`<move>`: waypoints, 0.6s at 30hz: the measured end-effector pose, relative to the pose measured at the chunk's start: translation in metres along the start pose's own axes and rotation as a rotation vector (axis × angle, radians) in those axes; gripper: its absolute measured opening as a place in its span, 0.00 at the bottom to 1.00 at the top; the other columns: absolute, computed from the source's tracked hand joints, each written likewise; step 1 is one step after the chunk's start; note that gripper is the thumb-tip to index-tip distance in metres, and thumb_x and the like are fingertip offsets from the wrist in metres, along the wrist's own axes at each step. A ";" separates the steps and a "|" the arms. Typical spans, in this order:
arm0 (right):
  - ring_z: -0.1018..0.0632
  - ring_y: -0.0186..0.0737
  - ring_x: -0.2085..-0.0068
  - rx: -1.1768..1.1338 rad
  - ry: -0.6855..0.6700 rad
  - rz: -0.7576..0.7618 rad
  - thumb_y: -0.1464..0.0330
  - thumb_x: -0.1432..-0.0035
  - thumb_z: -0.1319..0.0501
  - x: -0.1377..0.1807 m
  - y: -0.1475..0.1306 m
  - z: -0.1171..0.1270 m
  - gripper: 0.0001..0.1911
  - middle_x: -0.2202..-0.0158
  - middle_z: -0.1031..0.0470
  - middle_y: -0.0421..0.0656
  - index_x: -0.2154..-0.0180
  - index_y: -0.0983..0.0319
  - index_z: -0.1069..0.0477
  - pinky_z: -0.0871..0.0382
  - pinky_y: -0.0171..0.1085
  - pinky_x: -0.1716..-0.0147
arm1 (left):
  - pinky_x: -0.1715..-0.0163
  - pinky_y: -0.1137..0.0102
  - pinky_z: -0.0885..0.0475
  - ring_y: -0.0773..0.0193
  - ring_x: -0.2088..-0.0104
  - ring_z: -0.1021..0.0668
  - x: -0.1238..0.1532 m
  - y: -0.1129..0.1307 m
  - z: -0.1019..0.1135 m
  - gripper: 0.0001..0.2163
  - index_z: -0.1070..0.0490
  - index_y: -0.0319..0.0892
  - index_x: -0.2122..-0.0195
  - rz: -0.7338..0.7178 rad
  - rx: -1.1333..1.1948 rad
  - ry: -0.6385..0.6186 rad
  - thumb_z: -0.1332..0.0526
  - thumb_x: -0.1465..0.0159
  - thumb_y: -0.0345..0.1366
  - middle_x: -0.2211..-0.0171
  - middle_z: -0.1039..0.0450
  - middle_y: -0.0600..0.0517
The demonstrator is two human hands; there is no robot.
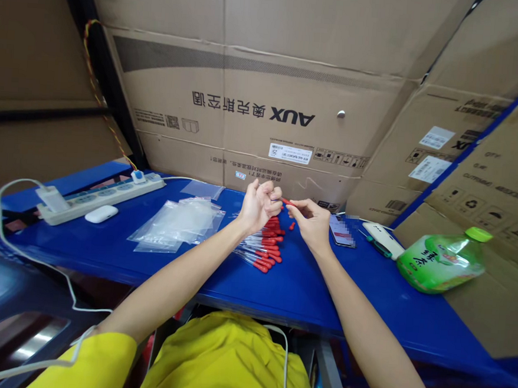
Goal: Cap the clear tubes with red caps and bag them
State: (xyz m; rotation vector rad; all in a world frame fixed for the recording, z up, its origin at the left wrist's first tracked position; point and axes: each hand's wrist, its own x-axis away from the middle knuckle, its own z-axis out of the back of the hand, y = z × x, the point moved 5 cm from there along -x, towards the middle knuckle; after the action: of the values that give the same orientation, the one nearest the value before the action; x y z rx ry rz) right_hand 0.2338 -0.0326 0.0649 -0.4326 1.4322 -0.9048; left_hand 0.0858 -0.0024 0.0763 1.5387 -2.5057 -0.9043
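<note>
My left hand (258,204) is closed in a loose fist above the blue table (156,263), its fingers curled round one end of a thin clear tube with a red cap (287,202). My right hand (312,221) pinches the red-capped end of that same tube from the right. Just below both hands lies a pile of clear tubes with red caps (264,249). A few loose red caps (291,225) sit beside the pile.
Clear plastic bags (174,223) lie left of the pile. A white power strip (101,193) and a white earbud case (101,213) are at far left. A phone (341,230), a white device (383,238) and a tipped green bottle (443,260) sit right. Cardboard boxes (257,99) wall the back.
</note>
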 end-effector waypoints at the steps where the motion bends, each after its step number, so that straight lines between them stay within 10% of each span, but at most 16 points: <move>1: 0.17 0.43 0.69 -0.003 -0.015 -0.008 0.55 0.44 0.28 -0.001 0.000 -0.001 0.15 0.68 0.16 0.43 0.62 0.59 0.19 0.22 0.41 0.64 | 0.83 0.75 0.45 0.72 0.84 0.44 0.000 0.001 0.001 0.19 0.48 0.43 0.71 -0.004 0.012 0.012 0.56 0.26 0.49 0.74 0.42 0.56; 18: 0.16 0.43 0.68 -0.167 -0.084 -0.141 0.52 0.50 0.26 -0.007 0.005 -0.006 0.22 0.67 0.16 0.44 0.61 0.60 0.21 0.19 0.42 0.63 | 0.85 0.75 0.47 0.74 0.85 0.46 0.001 0.006 0.001 0.20 0.44 0.43 0.71 -0.046 -0.005 0.030 0.59 0.26 0.50 0.74 0.42 0.56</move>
State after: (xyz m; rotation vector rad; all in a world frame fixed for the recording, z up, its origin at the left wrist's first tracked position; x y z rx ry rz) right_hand 0.2303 -0.0228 0.0652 -0.6963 1.4183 -0.8716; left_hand 0.0798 -0.0006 0.0782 1.6027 -2.4556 -0.8855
